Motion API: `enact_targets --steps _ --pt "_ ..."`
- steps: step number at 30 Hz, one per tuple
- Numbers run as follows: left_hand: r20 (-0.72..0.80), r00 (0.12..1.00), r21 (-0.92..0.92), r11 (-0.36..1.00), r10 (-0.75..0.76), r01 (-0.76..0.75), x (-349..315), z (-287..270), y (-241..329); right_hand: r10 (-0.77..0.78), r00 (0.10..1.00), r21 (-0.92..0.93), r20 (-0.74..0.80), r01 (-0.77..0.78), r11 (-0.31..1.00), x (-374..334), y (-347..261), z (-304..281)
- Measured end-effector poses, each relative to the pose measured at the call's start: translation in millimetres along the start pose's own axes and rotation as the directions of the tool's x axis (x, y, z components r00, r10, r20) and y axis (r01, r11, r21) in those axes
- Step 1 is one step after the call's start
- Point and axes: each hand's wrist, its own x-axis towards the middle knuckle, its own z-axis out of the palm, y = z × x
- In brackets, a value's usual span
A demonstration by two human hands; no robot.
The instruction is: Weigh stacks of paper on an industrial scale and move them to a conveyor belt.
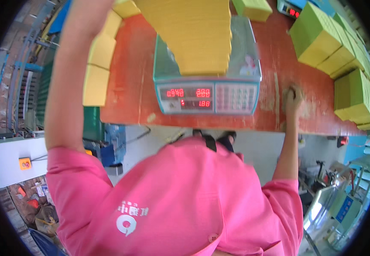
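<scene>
A tall stack of yellow sheets (pixel 193 38) stands on the digital scale (pixel 208 98), whose red display is lit. It rises past the upper edge of the head view, so its top cannot be seen. My left arm reaches far up along the left side, and the hand itself lies beyond the upper edge. On the red tabletop to the right of the scale rests my right hand (pixel 293 101). Its fingers are curled closed, slightly blurred, with a small dark spot at them; whatever they may hold cannot be made out.
Yellow blocks (pixel 96 84) line the table's left edge. More yellow stacks (pixel 317 36) stand at the right, beside a second lit display (pixel 293 12) at the back. The red table (pixel 129 85) ends just before my body. At the left is an orange switch box (pixel 24 164).
</scene>
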Motion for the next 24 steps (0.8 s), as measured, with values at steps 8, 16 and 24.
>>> enact_targets --steps 8,16,24 --pt "0.043 0.999 0.341 0.940 -0.022 0.006 13.7 11.6 -6.9 0.015 0.999 0.018 -0.038 -0.015 1.000 -4.0 -19.2 -12.3" --pt "0.093 0.992 0.404 0.914 -0.081 0.037 19.7 12.3 0.7 0.020 0.997 0.075 -0.073 -0.014 0.997 -4.3 -18.0 -9.4" --pt "0.116 0.993 0.521 0.851 0.007 -0.067 17.5 12.6 3.0 0.013 0.996 0.094 -0.086 -0.005 0.996 -4.9 -20.4 -10.6"
